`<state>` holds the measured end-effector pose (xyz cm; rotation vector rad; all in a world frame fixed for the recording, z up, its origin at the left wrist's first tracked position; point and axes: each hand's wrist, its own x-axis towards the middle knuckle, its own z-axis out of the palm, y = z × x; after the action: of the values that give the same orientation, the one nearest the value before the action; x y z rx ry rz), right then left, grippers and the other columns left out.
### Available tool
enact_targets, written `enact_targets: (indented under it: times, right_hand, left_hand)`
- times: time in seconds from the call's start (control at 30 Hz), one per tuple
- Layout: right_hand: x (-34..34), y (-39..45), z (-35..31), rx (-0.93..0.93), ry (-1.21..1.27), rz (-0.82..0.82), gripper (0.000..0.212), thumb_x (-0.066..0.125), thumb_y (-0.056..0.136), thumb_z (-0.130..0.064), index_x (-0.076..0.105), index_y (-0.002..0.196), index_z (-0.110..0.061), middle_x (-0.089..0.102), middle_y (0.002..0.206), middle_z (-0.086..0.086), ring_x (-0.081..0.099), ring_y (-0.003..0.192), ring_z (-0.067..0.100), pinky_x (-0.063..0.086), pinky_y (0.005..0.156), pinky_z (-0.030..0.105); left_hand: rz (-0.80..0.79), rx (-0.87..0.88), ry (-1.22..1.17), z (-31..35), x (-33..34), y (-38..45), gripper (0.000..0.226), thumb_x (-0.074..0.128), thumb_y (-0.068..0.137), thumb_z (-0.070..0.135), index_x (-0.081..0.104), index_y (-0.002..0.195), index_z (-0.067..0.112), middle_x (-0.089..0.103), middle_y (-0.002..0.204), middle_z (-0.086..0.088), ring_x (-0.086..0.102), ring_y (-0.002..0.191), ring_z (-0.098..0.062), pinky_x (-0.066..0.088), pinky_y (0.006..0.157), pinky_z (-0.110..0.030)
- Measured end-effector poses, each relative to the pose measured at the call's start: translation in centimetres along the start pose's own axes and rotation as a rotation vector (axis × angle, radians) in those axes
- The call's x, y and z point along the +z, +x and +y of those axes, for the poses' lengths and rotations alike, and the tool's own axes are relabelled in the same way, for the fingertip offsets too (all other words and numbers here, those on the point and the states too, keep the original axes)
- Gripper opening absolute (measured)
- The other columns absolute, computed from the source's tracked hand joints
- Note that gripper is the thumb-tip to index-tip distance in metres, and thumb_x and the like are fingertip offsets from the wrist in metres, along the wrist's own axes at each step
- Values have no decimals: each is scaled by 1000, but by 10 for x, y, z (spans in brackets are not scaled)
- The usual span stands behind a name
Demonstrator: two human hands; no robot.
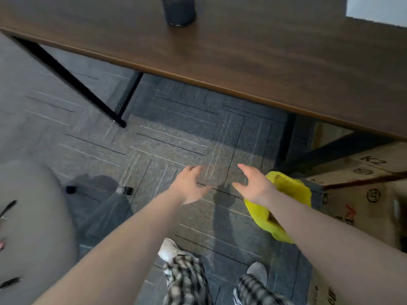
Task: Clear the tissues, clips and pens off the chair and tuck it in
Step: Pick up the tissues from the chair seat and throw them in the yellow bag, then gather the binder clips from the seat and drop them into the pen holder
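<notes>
The grey padded chair seat (33, 216) fills the lower left of the view, blurred. Two dark pens lie on it at the left edge, one (8, 208) higher and one (11, 282) lower. A chair caster (71, 189) shows on the carpet beside the seat. My left hand (191, 183) and my right hand (253, 183) are stretched out over the carpet in front of me, fingers spread and relaxed, holding nothing. Both hands are well to the right of the chair. No tissues or clips can be made out.
A dark wooden desk (264, 62) spans the top, with a dark cylindrical container (178, 9) on it and black legs (72, 80) below. A yellow bag (284, 205) lies under my right forearm. Cardboard boxes (363, 194) stand at the right. Grey carpet covers the floor.
</notes>
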<state>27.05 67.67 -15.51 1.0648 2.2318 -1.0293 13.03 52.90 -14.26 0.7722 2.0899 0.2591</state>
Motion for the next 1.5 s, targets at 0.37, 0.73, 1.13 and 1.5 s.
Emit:
enact_targets:
  times: [0.37,0.73,1.13,1.5]
  right_hand:
    - [107,-3,-297,-379,-319,-206,68,54,93,-38,19,150,-31,28,156,-4,38,138,20,33,112,39]
    - [245,-22,-475,-660,-606,-343,60,54,92,-28,29,146,-24,44,143,9,42,131,30,40,106,46]
    - [372,-24,-532,-872,-895,-389,46,46,92,-21,40,138,-24,43,136,8,47,120,35,48,92,46]
    - [422,11,-552,-983,-1072,-333,38,44,87,-7,44,124,-16,41,125,11,43,114,35,40,71,40]
  left_hand:
    - [301,-251,-194,-242,-114,-121,72,62,84,39,30,146,19,28,153,-8,32,139,-27,28,116,-36]
    - [588,-628,-412,-410,-117,-219,51,51,89,31,40,138,23,35,147,-3,36,133,-27,41,105,-43]
    - [540,-1092,-523,-494,-33,-285,41,31,99,33,31,139,28,18,156,-4,15,143,-29,36,103,-52]
    - [430,-1264,-679,-535,-29,-267,61,40,93,12,18,145,33,14,154,-3,31,131,-33,42,79,-39]
